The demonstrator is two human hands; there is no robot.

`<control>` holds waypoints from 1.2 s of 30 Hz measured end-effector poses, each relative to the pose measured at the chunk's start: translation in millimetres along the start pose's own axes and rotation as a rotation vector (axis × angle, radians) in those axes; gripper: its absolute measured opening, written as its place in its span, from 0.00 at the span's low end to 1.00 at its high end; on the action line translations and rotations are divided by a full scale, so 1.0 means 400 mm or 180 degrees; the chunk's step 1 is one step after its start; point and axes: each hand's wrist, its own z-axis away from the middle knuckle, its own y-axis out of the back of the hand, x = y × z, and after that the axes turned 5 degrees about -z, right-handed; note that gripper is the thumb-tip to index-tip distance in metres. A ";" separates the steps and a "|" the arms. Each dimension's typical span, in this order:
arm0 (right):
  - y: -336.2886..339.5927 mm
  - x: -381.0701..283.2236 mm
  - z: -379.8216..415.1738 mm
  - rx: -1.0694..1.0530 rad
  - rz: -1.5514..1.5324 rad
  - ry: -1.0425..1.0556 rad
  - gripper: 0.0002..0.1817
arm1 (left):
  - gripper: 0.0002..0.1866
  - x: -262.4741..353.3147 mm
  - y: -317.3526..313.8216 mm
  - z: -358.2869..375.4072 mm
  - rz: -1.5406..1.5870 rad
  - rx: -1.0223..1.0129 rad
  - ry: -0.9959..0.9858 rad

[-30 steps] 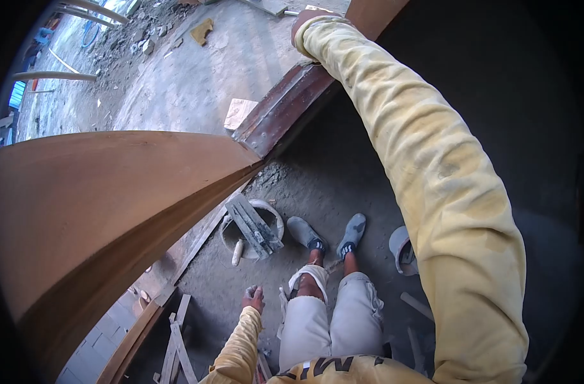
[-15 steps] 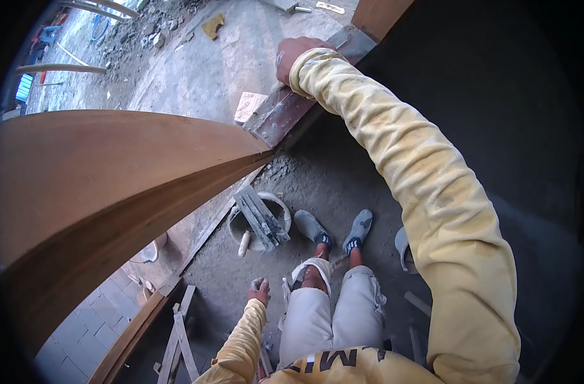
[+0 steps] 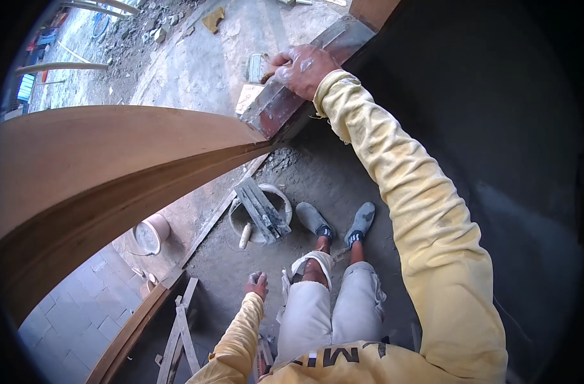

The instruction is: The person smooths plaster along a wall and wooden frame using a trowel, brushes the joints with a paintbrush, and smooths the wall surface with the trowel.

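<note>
My right hand (image 3: 308, 72) is closed around a flat paintbrush (image 3: 256, 68), whose pale bristles point away to the left. The hand is above a narrow, stained ledge (image 3: 272, 110) that joins a broad curved brown wooden panel (image 3: 112, 147); its exact contact with the ledge is hidden. Down by my left thigh hangs my left hand (image 3: 257, 284), fingers curled in, with nothing visible in it.
Near my feet a bucket (image 3: 286, 195) has a grey-smeared board (image 3: 261, 208) across it and a light tool handle (image 3: 245, 235). Another bucket (image 3: 151, 235) stands beyond the threshold. Crossed wooden strips (image 3: 180, 333) are at lower left. Rubble (image 3: 160, 32) lies outside.
My right hand has turned and shifted slightly right and down in view, bringing the paintbrush into sight. My left hand is still lowered. The view shifted slightly, showing more of the bucket beyond the threshold.
</note>
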 end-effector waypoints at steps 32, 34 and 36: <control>-0.108 0.091 0.232 0.0515 0.0546 -0.0599 0.15 | 0.21 0.968 0.233 0.607 0.1952 0.0380 -0.6218; -0.146 0.073 0.244 -0.0100 0.0738 -0.0428 0.15 | 0.24 1.008 0.256 0.658 0.2033 0.0645 -0.6456; -0.118 0.136 0.206 0.0237 0.0258 -0.0431 0.16 | 0.25 1.039 0.206 0.736 0.1918 0.0116 -0.6594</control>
